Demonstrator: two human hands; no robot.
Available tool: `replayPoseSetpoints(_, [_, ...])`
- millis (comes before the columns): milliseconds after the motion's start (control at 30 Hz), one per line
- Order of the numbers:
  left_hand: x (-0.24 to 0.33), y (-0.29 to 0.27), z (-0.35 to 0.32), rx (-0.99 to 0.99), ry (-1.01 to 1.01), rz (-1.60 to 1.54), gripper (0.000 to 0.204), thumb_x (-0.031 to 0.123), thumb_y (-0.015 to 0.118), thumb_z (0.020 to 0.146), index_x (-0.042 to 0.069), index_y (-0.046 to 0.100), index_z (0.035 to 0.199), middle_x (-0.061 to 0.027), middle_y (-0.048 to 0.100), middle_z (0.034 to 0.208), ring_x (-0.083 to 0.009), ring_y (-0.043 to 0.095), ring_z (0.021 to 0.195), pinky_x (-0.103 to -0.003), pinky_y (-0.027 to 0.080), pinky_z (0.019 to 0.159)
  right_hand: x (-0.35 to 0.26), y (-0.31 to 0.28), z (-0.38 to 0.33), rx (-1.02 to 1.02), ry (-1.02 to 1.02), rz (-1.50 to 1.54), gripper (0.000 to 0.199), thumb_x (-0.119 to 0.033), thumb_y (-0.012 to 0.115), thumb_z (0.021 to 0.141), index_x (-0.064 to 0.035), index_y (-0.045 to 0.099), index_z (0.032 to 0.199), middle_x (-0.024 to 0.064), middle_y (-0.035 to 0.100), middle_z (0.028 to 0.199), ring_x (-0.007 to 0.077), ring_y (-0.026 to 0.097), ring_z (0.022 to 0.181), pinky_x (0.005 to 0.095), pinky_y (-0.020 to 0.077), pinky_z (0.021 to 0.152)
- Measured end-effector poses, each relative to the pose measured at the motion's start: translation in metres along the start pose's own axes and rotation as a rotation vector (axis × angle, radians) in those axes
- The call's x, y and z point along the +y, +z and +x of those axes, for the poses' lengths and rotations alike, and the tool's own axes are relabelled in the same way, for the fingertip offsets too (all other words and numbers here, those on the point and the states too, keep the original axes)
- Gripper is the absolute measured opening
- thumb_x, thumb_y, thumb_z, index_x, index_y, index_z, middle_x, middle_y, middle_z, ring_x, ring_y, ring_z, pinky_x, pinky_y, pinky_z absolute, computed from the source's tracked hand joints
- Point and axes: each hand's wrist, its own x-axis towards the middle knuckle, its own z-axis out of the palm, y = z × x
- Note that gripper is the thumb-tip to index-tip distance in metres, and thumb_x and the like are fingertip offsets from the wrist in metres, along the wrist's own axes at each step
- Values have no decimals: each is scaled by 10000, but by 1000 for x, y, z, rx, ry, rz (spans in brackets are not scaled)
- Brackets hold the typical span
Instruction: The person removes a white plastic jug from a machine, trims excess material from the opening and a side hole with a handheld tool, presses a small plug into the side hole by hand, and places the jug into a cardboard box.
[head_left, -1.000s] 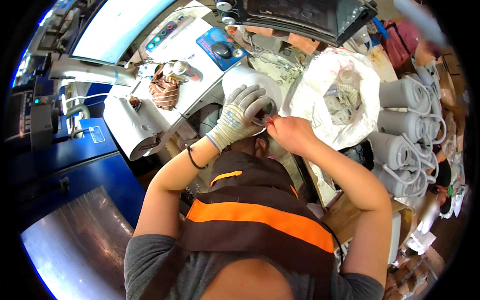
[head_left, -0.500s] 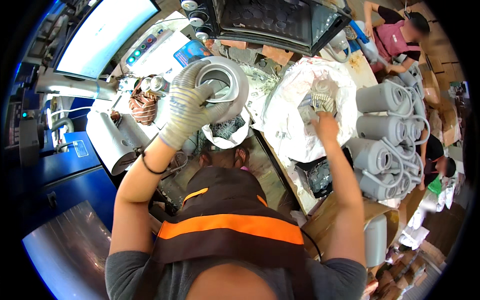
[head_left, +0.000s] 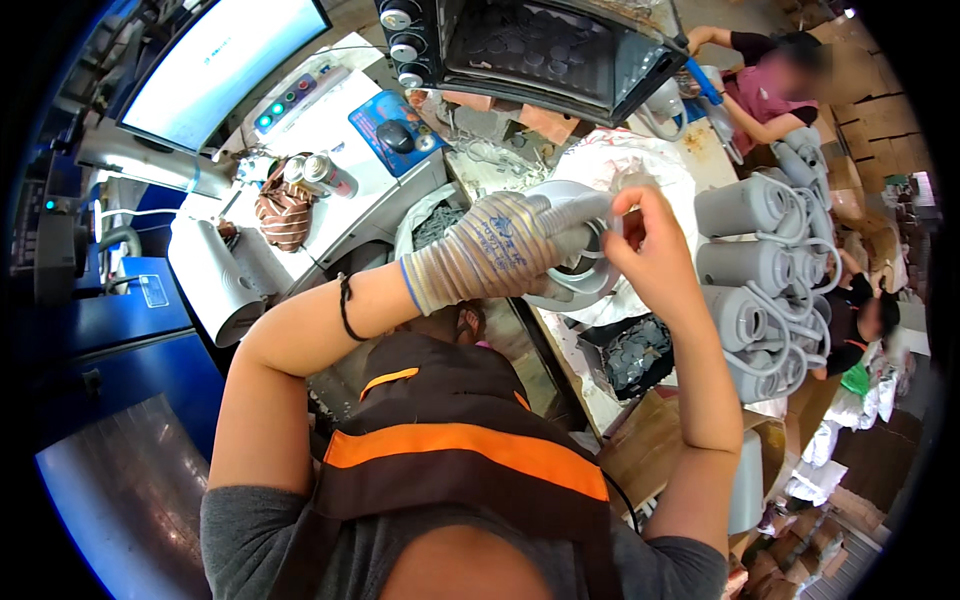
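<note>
My left hand, in a striped knit glove, is closed round a grey plastic canister with a round opening. The canister is held over the near edge of the white sack, its mouth partly hidden by my glove. My bare right hand is at the right side of that opening, its fingers curled and pinched together. Whatever the right fingers hold is too small and covered to make out. Dark grey flat pieces lie in a black-lined container just below the sack.
Grey canisters with looped hoses are stacked at the right. An oven with an open front stands ahead, holding round dark pieces. At the left are a monitor, a button box, a mouse and a striped cloth. Co-workers sit at the right.
My left hand has carried the canister right, from above the desk edge to the sack. My right hand has come out of the sack and up to the canister's mouth.
</note>
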Motion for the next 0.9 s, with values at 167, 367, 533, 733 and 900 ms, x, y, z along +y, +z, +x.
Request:
replayPoseSetpoints(167, [14,13,1,-87,60,254,178,255,570,813,113,646,888,-92,635,914,-266,633,801,-412,481,718,-5,-1,-4,130,-114,-535,162,-113,667,761,-63,528,828,72,587,827,230,613,681,364,464,563])
replayPoseSetpoints(367, [15,15,3,-316,-84,188,169,188,565,788,97,645,905,-78,642,846,-275,638,825,-414,487,703,7,8,-7,24,-319,-543,143,-151,717,731,-59,610,750,37,593,913,253,603,705,366,475,615])
replayPoseSetpoints(533, [14,23,-7,-212,-54,119,152,172,579,770,57,628,857,-97,643,769,-271,657,718,-396,494,612,10,40,-4,208,-201,-737,170,-192,707,734,-42,633,705,63,601,921,259,604,690,379,478,624])
replayPoseSetpoints(733, [-2,22,-14,-184,-44,14,158,190,564,802,83,640,892,-113,649,736,-294,657,679,-409,488,576,-10,58,1,270,-111,-1111,239,-213,688,759,-68,579,914,94,612,825,302,612,689,398,483,608])
replayPoseSetpoints(900, [-4,45,-21,-75,6,-15,205,263,542,842,88,646,819,-98,655,739,-287,653,652,-430,477,571,-10,50,8,45,292,-945,357,-190,675,759,-72,485,1037,139,624,764,341,623,740,440,485,634])
